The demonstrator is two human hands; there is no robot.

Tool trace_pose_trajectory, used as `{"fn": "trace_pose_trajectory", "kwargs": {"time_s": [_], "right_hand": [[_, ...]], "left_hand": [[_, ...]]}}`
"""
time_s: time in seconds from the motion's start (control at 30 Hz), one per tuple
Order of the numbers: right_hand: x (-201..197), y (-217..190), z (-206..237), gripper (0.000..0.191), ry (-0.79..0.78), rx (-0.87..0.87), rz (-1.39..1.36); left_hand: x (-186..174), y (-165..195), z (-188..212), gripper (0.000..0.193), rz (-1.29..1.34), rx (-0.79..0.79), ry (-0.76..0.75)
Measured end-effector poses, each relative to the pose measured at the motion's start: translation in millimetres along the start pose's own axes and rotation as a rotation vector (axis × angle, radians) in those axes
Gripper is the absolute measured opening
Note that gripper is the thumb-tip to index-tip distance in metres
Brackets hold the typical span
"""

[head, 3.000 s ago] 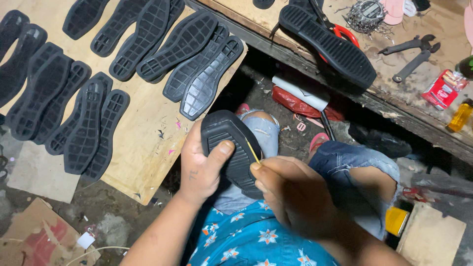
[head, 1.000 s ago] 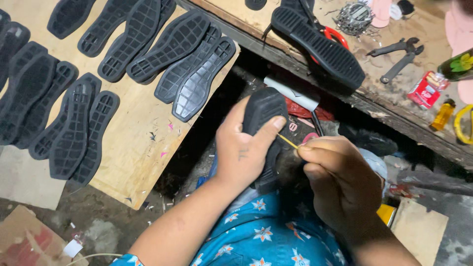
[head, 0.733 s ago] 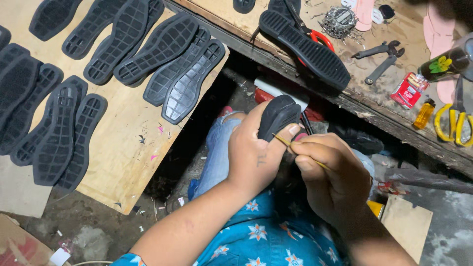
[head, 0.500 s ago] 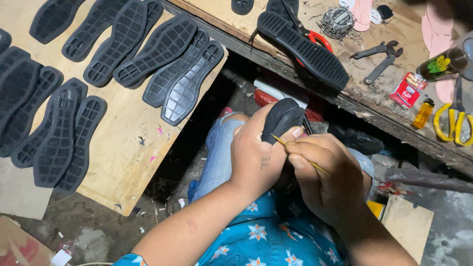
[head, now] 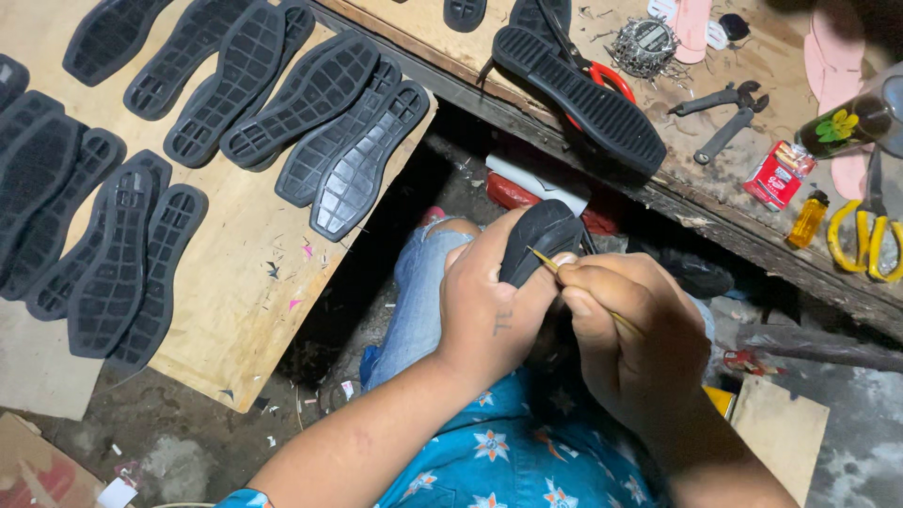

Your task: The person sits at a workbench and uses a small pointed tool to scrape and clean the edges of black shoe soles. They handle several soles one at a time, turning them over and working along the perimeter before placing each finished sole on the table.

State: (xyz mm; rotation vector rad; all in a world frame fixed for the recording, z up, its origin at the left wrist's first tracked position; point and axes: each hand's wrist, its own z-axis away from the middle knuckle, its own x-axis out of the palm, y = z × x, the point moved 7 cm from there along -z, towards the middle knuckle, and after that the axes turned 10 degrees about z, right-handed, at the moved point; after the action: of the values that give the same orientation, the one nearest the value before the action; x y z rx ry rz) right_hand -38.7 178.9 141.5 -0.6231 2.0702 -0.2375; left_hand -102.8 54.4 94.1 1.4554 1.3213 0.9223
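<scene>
About 11 black soles (head: 310, 103) lie on 1 plywood board (head: 245, 310). The left hand (head: 494, 315) grips 1 dark, smooth sole (head: 544, 240) above the lap; the right hand (head: 635, 339) pinches 1 thin yellow stick (head: 583, 292) against it.

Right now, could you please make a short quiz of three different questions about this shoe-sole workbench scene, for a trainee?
1. True or false: the left hand grips a black shoe sole over the person's lap.
2. Multiple choice: the right hand holds
A. the pliers
B. a thin yellowish stick
C. the yellow-handled scissors
3. Fill in: the finished black soles lie in rows on a ____ board.

Key
1. True.
2. B: the thin yellowish stick touches the sole near its rim, while the pliers and the yellow-handled scissors lie on the bench.
3. Plywood.
</scene>
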Motion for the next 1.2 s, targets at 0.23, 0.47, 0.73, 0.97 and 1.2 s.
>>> {"fn": "trace_pose_trajectory", "kwargs": {"time_s": [0.23,0.47,0.73,0.97,1.2], "right_hand": [[-3.7,0.4,1.1,0.011,0.021,0.028,0.023],[-3.8,-2.1,0.3,0.009,0.052,0.008,-0.01],[-5.4,0.1,-0.7,0.009,0.085,0.06,0.016],[-12.1,6.2,2.4,0.007,0.112,0.103,0.018],[-33.7,19.7,1.8,0.011,0.143,0.202,-0.101]], "left_hand": [[-0.7,3.5,3.2,0.036,0.014,0.038,-0.018],[-3.4,4.4,1.8,0.036,-0.002,0.026,-0.037],[-2.6,6.1,0.6,0.037,0.004,0.021,-0.05],[5.6,3.4,1.9,0.037,0.006,-0.037,-0.076],[12.1,1.6,3.3,0.041,0.109,-0.038,-0.173]]}}
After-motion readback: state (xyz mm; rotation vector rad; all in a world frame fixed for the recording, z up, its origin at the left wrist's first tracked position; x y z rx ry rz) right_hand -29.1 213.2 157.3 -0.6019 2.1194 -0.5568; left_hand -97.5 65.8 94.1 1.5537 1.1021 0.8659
